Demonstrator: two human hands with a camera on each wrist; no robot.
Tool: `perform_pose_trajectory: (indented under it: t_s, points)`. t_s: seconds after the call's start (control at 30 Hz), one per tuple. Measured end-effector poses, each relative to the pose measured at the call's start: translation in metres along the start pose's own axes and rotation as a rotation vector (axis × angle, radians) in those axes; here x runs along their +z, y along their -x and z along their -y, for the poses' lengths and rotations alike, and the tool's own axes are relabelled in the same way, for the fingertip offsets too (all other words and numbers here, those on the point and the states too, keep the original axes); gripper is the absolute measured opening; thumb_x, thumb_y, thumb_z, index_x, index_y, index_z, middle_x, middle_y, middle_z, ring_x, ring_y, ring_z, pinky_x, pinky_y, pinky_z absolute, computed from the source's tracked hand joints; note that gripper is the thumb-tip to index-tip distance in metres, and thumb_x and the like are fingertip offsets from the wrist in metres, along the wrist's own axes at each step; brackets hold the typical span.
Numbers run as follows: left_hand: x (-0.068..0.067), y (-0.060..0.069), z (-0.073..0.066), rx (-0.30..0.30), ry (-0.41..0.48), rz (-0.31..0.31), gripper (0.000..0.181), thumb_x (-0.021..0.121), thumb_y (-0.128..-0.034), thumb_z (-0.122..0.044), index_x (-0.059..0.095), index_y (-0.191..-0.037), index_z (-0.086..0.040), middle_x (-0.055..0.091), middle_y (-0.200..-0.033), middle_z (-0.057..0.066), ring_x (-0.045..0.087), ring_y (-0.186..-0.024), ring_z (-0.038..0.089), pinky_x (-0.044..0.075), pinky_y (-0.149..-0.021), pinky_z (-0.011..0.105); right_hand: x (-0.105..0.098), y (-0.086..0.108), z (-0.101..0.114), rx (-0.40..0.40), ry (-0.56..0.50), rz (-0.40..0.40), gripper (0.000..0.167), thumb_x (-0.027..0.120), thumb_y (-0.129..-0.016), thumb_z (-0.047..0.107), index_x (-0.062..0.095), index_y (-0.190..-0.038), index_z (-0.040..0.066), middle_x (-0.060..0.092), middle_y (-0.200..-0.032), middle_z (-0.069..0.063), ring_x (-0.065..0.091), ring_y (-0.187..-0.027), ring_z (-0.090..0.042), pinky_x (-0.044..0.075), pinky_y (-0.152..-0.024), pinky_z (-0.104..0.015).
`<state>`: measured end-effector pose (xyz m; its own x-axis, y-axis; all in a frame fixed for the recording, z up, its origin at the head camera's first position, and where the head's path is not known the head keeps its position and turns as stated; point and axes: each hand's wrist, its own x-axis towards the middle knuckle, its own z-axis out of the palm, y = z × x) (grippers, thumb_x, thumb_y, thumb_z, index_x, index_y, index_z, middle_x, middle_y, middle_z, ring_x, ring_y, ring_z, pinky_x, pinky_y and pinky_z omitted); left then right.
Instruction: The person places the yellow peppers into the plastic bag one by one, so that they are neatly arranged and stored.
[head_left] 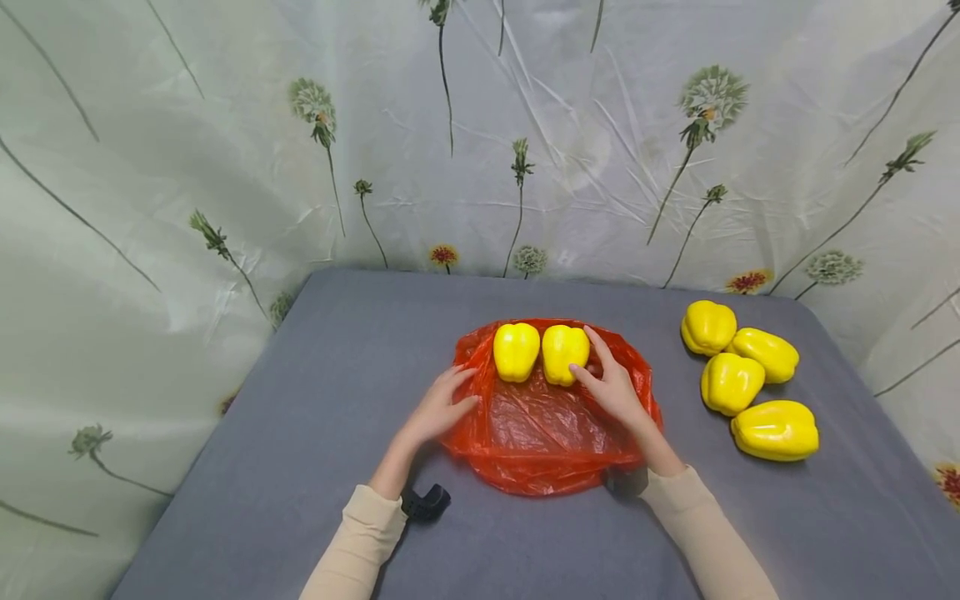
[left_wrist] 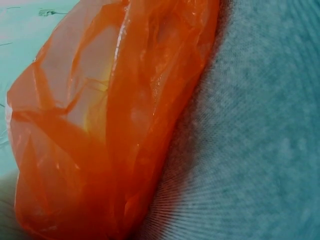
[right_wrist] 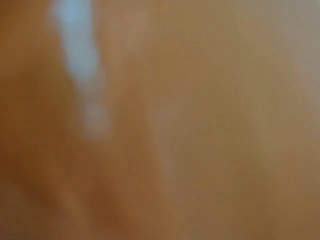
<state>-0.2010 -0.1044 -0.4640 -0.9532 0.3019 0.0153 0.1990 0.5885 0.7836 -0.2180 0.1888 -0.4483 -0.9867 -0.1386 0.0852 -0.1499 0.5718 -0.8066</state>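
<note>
A red plastic bag [head_left: 547,417] lies spread with its mouth facing up, and two yellow bell peppers sit side by side at its far part. My right hand [head_left: 615,392] reaches into the bag and holds the right bell pepper [head_left: 562,352], thumb on its near side and a finger at its far right. The left bell pepper [head_left: 517,352] stands apart from both hands. My left hand [head_left: 438,407] rests at the bag's left edge, fingers spread and touching the plastic. The left wrist view shows the bag's crinkled side [left_wrist: 135,115]; the right wrist view is an orange-brown blur.
Several more yellow bell peppers [head_left: 732,383] lie in a cluster at the right of the grey-covered table [head_left: 360,333]. A curtain with dandelion print [head_left: 570,167] hangs behind the table's far edge. A black wrist device [head_left: 427,503] sits by the left sleeve.
</note>
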Motion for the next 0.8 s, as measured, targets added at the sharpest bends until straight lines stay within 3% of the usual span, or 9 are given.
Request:
perform_pose_trajectory:
  t_s: [0.17, 0.43, 0.8]
  points:
    - [0.0000, -0.0003, 0.0003, 0.002, -0.009, 0.004, 0.050, 0.057, -0.0911, -0.021, 0.046, -0.137, -0.006, 0.035, -0.149, 0.020, 0.028, -0.140, 0.039, 0.026, -0.112, 0.058, 0.0007, 0.0004, -0.0012, 0.012, 0.013, 0.017, 0.073, 0.058, -0.092, 0.029, 0.015, -0.151, 0.020, 0.041, -0.144, -0.021, 0.058, -0.102, -0.032, 0.052, -0.086, -0.041]
    - [-0.0005, -0.0003, -0.0021, -0.021, -0.003, 0.016, 0.051, 0.057, -0.0914, -0.023, 0.044, -0.139, -0.009, 0.033, -0.151, 0.017, 0.028, -0.141, 0.036, 0.027, -0.112, 0.058, -0.0003, -0.0006, -0.0019, -0.031, 0.002, 0.050, 0.082, 0.064, -0.089, 0.025, 0.011, -0.152, 0.017, 0.039, -0.144, -0.023, 0.059, -0.103, -0.032, 0.053, -0.089, -0.045]
    - [-0.0011, 0.0002, -0.0015, 0.007, -0.013, 0.001, 0.050, 0.058, -0.0906, -0.020, 0.046, -0.137, -0.005, 0.036, -0.148, 0.020, 0.029, -0.140, 0.038, 0.027, -0.113, 0.057, 0.0009, -0.0003, -0.0002, -0.029, 0.015, 0.055, 0.081, 0.063, -0.089, 0.026, 0.012, -0.152, 0.019, 0.044, -0.140, -0.024, 0.060, -0.105, -0.033, 0.053, -0.089, -0.046]
